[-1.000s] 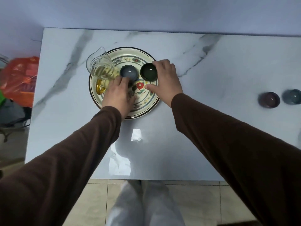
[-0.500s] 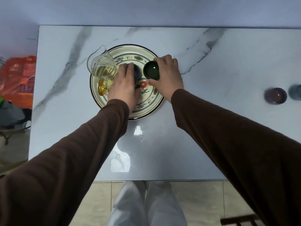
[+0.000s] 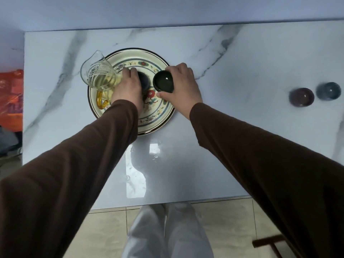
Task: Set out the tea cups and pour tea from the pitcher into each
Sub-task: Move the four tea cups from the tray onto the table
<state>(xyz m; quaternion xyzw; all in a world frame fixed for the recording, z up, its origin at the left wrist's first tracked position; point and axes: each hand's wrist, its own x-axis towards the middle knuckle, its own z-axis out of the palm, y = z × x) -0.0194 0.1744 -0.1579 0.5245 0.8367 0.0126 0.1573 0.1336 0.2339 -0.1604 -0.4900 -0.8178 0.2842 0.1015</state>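
A round floral plate (image 3: 154,58) lies on the marble table at centre left. On its left side stands a glass pitcher (image 3: 98,76) holding pale yellow tea, with an amber handle. My left hand (image 3: 128,88) wraps over a dark blue cup (image 3: 144,81) on the plate and hides most of it. My right hand (image 3: 183,84) grips a dark green cup (image 3: 163,81) by its rim, over the plate's right part. A purple cup (image 3: 301,97) and a blue-grey cup (image 3: 328,91) stand side by side on the table at far right.
The marble table (image 3: 232,127) ends at a wall behind and at a front edge near my legs. An orange bag (image 3: 11,99) lies beyond the table's left edge. A dark wooden stool corner (image 3: 268,244) shows on the tiled floor at lower right.
My left hand moved forward over the blue cup and closed around it. My right hand kept its grip on the green cup. The view shifted slightly.
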